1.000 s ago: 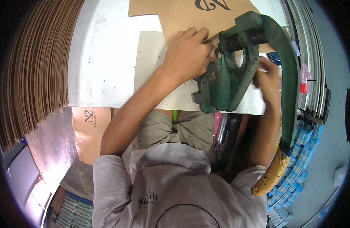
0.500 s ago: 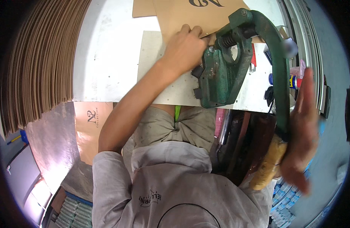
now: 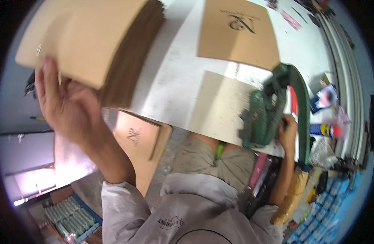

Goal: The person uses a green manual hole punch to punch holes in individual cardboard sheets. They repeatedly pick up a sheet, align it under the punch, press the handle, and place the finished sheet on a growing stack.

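My left hand [image 3: 71, 107] is at the near edge of a tall stack of brown cardboard sheets [image 3: 132, 61]. Its thumb lies over the top sheet [image 3: 85, 30], near a small metal ring [image 3: 39, 49], and its other fingers reach under that edge. Beside the right flank of a green hand press [image 3: 260, 116] is my right hand [image 3: 288, 132], fingers curled in; whether they hold anything is hidden. The press's long green lever [image 3: 303, 110] stands to the right of that hand, its tan wrapped handle [image 3: 292, 197] hanging down by my forearm.
A printed brown sheet [image 3: 240, 34] lies on the far part of the white table [image 3: 166, 77]. A grey board [image 3: 215, 103] lies left of the press. Printed brown boards [image 3: 132, 136] stand below the table's left edge. At the right are a blue spray can [image 3: 321, 130] and metal rails [image 3: 349, 101].
My left hand has gone from the sheet at the press to the stack on the left. My right hand has moved from beside the lever handle to the press. The view has turned left.
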{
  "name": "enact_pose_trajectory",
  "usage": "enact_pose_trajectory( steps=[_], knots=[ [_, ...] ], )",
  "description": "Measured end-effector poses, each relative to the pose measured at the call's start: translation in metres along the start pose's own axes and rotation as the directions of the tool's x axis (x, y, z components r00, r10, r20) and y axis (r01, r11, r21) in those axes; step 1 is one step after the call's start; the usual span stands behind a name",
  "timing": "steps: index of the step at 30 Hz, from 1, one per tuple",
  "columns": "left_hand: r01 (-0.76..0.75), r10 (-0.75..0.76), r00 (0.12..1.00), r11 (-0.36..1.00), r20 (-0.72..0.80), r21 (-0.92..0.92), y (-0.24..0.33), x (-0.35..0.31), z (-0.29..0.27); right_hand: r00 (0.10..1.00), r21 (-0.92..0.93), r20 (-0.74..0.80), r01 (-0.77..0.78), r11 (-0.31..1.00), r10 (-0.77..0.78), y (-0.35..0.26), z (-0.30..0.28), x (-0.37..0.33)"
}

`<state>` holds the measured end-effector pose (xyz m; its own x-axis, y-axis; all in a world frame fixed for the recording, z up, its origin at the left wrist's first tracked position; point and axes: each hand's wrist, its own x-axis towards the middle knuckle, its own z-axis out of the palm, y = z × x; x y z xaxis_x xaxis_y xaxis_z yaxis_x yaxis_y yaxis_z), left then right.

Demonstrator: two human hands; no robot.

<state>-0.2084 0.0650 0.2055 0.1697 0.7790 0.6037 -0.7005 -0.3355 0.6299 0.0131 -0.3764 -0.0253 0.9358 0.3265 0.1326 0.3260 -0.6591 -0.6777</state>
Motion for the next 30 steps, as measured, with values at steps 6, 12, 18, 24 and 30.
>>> enact_pose_trajectory(
  steps=[6, 12, 18, 24, 30],
  knots=[
    [0.107, -0.106, 0.994, 0.993, -0.034, 0.04, 0.082, 0.072, -0.091, 0.983, -0.065, 0.118, 0.148, 0.987, -0.14, 0.001, 0.001, 0.0],
    [0.228, -0.167, 0.954, 0.944, -0.251, 0.239, 0.06, 0.091, -0.139, 0.998, 0.209, 0.056, 0.004, 0.978, -0.016, 0.045, 0.009, 0.01],
    [0.292, -0.256, 0.955, 0.901, -0.151, 0.32, 0.056, 0.079, -0.163, 0.989, 0.315, 0.14, -0.087, 0.945, 0.044, 0.027, -0.002, 0.018],
    [0.299, -0.222, 0.949, 0.863, -0.226, 0.408, 0.035, 0.071, -0.148, 0.988, 0.544, 0.156, -0.075, 0.836, -0.013, 0.027, 0.021, 0.021],
    [0.158, 0.092, 0.948, 0.693, -0.304, 0.703, 0.04, 0.062, -0.192, 0.976, 0.482, 0.158, 0.054, 0.875, -0.147, 0.044, 0.029, 0.047]
  ],
)
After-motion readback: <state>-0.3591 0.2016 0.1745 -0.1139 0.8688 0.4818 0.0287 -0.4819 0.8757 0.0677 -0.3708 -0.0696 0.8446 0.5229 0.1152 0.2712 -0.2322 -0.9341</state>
